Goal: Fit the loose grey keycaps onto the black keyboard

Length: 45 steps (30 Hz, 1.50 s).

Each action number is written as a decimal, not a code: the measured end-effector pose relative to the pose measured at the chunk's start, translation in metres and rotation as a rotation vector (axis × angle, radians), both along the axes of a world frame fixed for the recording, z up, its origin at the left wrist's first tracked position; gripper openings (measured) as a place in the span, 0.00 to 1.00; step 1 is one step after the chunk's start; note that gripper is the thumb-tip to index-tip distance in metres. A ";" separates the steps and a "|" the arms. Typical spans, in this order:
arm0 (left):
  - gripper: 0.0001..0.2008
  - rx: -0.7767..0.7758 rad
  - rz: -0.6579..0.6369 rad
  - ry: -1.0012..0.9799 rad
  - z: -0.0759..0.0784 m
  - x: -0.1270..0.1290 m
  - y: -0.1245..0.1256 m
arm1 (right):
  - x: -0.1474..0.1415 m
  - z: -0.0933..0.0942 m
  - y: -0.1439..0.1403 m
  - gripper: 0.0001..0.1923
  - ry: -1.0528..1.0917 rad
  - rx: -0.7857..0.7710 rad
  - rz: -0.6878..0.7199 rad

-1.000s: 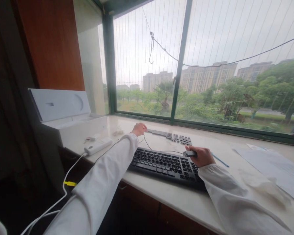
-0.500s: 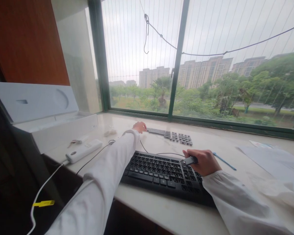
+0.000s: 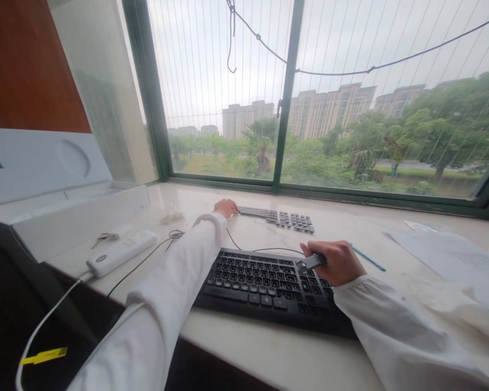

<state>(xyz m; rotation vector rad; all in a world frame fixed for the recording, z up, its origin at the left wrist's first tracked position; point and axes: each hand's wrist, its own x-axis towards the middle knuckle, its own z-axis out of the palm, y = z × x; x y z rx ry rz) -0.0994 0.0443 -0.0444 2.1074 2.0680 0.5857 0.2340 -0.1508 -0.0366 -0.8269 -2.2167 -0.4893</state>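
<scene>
A black keyboard (image 3: 244, 296) lies on the pale counter, most of its upper key positions bare and some caps still on the lower rows. Over its right side my right hand (image 3: 344, 263) is closed round a small tool (image 3: 309, 263) with a silvery metal end; its exact kind is unclear. Farther back, loose dark keycaps (image 3: 291, 220) lie in rows near the window. My left hand (image 3: 225, 207) reaches to the left end of these rows, fingertips drawn together at the caps. Whatever is between those fingertips is too small to make out.
An open white box (image 3: 81, 209) stands at left, with a white power strip (image 3: 122, 252) and keys (image 3: 110, 234) before it. The keyboard's black cable (image 3: 144, 263) crosses the counter. At right lie a blue stick (image 3: 367, 256) and white papers (image 3: 444, 260).
The view has shifted slightly, so everything sits a little farther left and higher. Both hands keep nearly the same places, left at the keycap rows, right over the keyboard with the tool.
</scene>
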 end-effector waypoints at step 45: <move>0.10 0.144 0.070 -0.119 0.067 0.005 -0.072 | 0.004 -0.005 0.006 0.17 0.011 -0.008 -0.016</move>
